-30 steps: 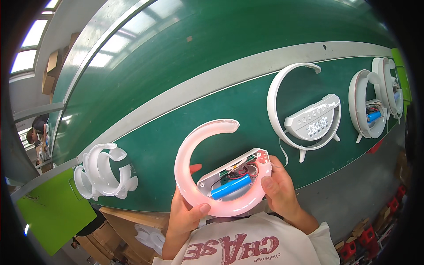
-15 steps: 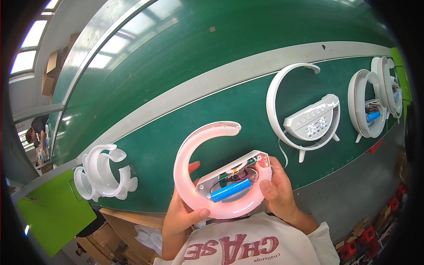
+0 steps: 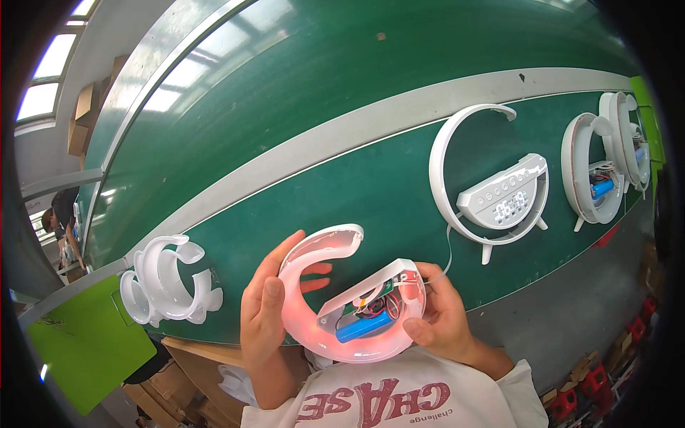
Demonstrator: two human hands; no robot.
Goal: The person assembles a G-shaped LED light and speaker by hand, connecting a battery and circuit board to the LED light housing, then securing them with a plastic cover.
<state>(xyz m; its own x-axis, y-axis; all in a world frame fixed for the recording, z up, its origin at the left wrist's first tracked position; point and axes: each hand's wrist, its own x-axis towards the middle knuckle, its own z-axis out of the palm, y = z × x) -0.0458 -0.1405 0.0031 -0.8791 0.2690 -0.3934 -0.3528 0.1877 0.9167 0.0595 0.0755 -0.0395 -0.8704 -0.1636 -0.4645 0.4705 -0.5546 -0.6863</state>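
- Holding a C-shaped ring lamp [image 3: 335, 299] above the near edge of the green conveyor belt [image 3: 342, 192], the person is keeping its open back turned up toward the camera, so the blue cylindrical battery [image 3: 364, 327] and the red and black wires [image 3: 371, 308] are showing.
- The left hand [image 3: 265, 314] is wrapping the pink-glowing ring, thumb over its outer rim and fingers reaching through the opening.
- The right hand [image 3: 437, 317] is gripping the base end, thumb pressing near the battery compartment.
- To do this well, the person is probably best off supporting both ends evenly, keeping the thumb clear of the thin wires.
- A finished lamp [image 3: 492, 185] is lying on the belt to the right, a stack of white ring housings [image 3: 168, 282] to the left.
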